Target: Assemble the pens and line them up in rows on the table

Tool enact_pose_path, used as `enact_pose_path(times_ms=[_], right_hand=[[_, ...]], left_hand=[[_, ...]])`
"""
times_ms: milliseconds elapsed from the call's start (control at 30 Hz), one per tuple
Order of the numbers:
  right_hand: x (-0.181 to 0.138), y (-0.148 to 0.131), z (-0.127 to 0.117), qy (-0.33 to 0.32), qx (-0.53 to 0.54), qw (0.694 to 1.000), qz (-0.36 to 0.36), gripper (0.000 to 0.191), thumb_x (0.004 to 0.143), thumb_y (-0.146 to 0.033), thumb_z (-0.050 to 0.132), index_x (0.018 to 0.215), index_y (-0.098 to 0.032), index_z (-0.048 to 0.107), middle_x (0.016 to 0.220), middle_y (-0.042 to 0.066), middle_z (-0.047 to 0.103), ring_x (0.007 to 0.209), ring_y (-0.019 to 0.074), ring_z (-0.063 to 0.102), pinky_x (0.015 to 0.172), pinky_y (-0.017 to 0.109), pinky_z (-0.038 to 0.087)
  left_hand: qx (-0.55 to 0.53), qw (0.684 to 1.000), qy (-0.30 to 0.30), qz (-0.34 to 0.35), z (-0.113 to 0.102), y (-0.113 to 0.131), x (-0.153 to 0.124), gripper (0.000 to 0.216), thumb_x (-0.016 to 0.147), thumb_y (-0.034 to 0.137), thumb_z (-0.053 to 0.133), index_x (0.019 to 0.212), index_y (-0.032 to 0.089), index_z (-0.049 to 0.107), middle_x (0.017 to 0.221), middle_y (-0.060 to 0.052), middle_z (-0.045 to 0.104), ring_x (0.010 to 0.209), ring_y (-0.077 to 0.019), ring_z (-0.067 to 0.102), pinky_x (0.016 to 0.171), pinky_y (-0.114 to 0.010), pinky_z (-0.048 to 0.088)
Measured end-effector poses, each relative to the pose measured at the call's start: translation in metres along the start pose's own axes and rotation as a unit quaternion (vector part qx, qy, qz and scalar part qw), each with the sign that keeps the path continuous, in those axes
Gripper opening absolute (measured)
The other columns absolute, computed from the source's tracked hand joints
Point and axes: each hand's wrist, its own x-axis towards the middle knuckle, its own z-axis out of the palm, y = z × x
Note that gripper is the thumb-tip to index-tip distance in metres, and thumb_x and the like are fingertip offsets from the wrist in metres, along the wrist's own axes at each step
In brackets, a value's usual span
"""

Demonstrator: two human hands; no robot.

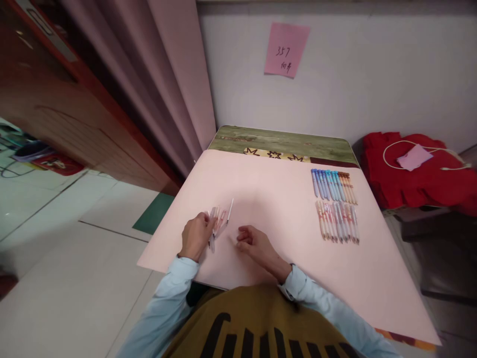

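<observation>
On the left of the pink sheet, my left hand closes its fingertips on a clear pen in a small loose group. Reddish marks show on other clear pens beside it, and how many are under the fingers is hidden. A thin white refill-like stick with a dark tip slants just right of the group. My right hand hovers or rests over the sheet a little further right. Its fingers are loosely curled and apart, with nothing in them.
Toward the right lie a row of blue and brown pens and, nearer me, a row of clear pens. A red cloth-covered stool with a cable stands beyond the right edge. A curtain hangs at the left.
</observation>
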Motion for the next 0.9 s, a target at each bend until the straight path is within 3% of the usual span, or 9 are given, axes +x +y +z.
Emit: enact_pose_path(times_ms=[233, 367, 433, 533, 633, 733, 900], right_hand=[[-0.01, -0.006, 0.004, 0.008, 0.003, 0.999, -0.051, 0.037, 0.076, -0.029, 0.068, 0.11, -0.018, 0.061, 0.107, 0.009, 0.067, 0.095, 0.0186, 0.065, 0.087, 0.035, 0.053], [-0.013, -0.02, -0.028, 0.071, -0.139, 0.985, -0.072, 0.024, 0.085, -0.034, 0.06, 0.103, -0.019, 0.066, 0.089, 0.005, 0.071, 0.079, 0.0175, 0.065, 0.072, 0.03, 0.051], [-0.019, -0.03, -0.063, 0.176, -0.291, 0.937, -0.079, 0.02, 0.09, -0.035, 0.056, 0.093, -0.02, 0.069, 0.083, 0.005, 0.071, 0.076, 0.0181, 0.065, 0.072, 0.03, 0.047], [-0.033, -0.04, -0.122, 0.348, -0.475, 0.807, 0.036, 0.028, 0.093, -0.042, 0.054, 0.093, -0.018, 0.068, 0.083, 0.01, 0.072, 0.076, 0.0218, 0.066, 0.067, 0.03, 0.043], [-0.05, -0.042, -0.164, 0.384, -0.559, 0.716, 0.165, 0.033, 0.091, -0.046, 0.058, 0.098, -0.016, 0.068, 0.083, 0.013, 0.072, 0.078, 0.0258, 0.068, 0.065, 0.031, 0.042], [-0.057, -0.039, -0.179, 0.364, -0.575, 0.701, 0.213, 0.035, 0.087, -0.048, 0.063, 0.096, -0.016, 0.069, 0.085, 0.014, 0.073, 0.083, 0.0288, 0.069, 0.067, 0.033, 0.044], [-0.056, -0.046, -0.177, 0.355, -0.581, 0.698, 0.221, 0.033, 0.091, -0.039, 0.053, 0.093, -0.013, 0.073, 0.087, 0.02, 0.073, 0.087, 0.0305, 0.07, 0.071, 0.036, 0.047]], left_hand=[[0.025, 1.0, -0.002, -0.009, -0.005, 0.007, -0.001, 0.041, 0.09, 0.056, 0.042, 0.089, 0.024, 0.066, 0.085, -0.008, 0.073, 0.083, -0.0276, 0.065, 0.061, -0.031, 0.033], [-0.004, 1.0, 0.014, -0.019, -0.009, -0.002, -0.004, 0.038, 0.089, 0.057, 0.043, 0.087, 0.026, 0.065, 0.083, -0.005, 0.073, 0.08, -0.0261, 0.065, 0.06, -0.03, 0.033], [-0.019, 0.999, 0.022, -0.026, -0.011, -0.009, -0.005, 0.037, 0.087, 0.057, 0.045, 0.086, 0.025, 0.064, 0.083, -0.005, 0.072, 0.08, -0.026, 0.064, 0.06, -0.03, 0.033], [-0.05, 0.998, 0.029, -0.031, -0.012, -0.019, -0.005, 0.037, 0.086, 0.057, 0.047, 0.086, 0.025, 0.065, 0.082, -0.005, 0.072, 0.079, -0.0259, 0.064, 0.06, -0.03, 0.035], [-0.09, 0.995, 0.035, -0.022, -0.011, -0.022, -0.003, 0.036, 0.084, 0.056, 0.049, 0.084, 0.024, 0.066, 0.079, -0.004, 0.071, 0.074, -0.0239, 0.063, 0.061, -0.029, 0.037], [-0.12, 0.992, 0.04, -0.002, -0.009, -0.017, 0.0, 0.034, 0.083, 0.054, 0.051, 0.082, 0.023, 0.066, 0.077, -0.003, 0.071, 0.071, -0.0218, 0.063, 0.062, -0.028, 0.039], [-0.159, 0.986, 0.057, 0.013, -0.014, -0.009, 0.0, 0.03, 0.081, 0.05, 0.057, 0.079, 0.022, 0.067, 0.078, -0.002, 0.072, 0.069, -0.0194, 0.063, 0.063, -0.028, 0.04]])
